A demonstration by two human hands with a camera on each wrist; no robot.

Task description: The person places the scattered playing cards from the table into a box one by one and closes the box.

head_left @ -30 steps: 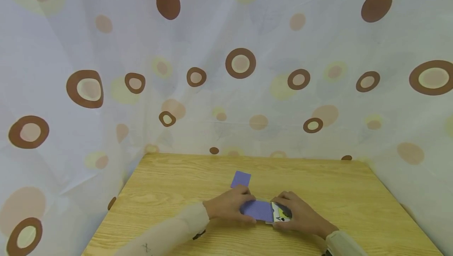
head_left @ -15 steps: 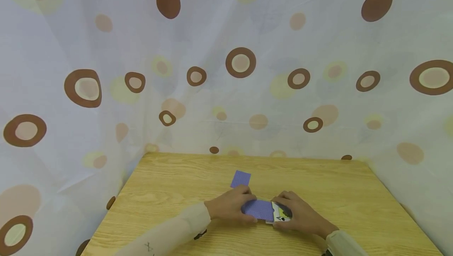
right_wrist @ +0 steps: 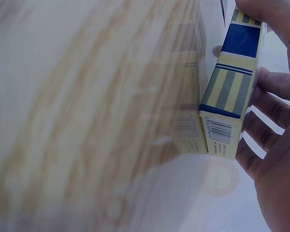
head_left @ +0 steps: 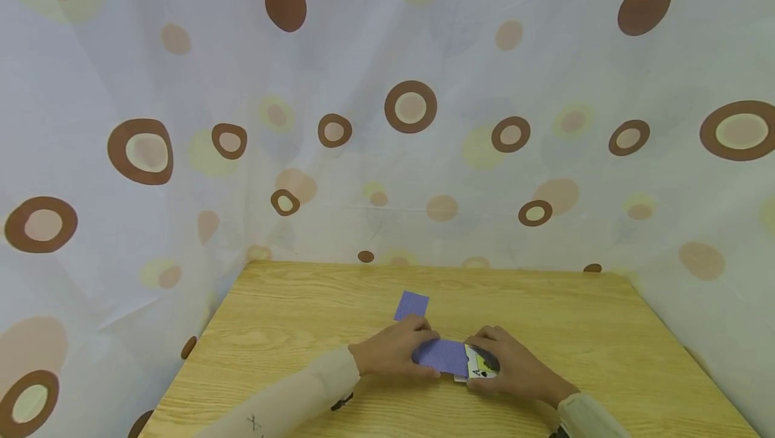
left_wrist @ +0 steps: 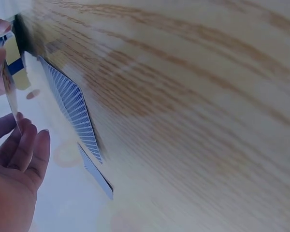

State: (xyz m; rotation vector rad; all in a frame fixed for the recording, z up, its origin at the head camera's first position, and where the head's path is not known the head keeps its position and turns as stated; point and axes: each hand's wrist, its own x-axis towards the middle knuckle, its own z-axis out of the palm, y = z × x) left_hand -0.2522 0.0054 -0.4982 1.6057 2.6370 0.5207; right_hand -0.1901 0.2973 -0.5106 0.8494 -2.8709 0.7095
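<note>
My left hand (head_left: 396, 350) pinches a blue-backed playing card (head_left: 444, 357) by its long edges, thumb on the near side and fingers on the far side. In the left wrist view this card shows nearly edge-on, as a thin strip. My right hand (head_left: 511, 365) grips a card box (head_left: 482, 362) with an ace of spades on its face. The card's right end meets the box's left end, where a small white flap (head_left: 461, 379) sticks out below. From the right wrist, the box (right_wrist: 227, 87) stands on its cream and blue striped side, with a barcode on its end.
Beyond my left hand another blue-backed card (head_left: 412, 305) lies on the wooden table (head_left: 290, 297). Two blue-backed pieces, a larger card (left_wrist: 70, 104) and a smaller one (left_wrist: 95, 170), show in the left wrist view. A spotted white curtain (head_left: 363, 169) surrounds the table's back and sides.
</note>
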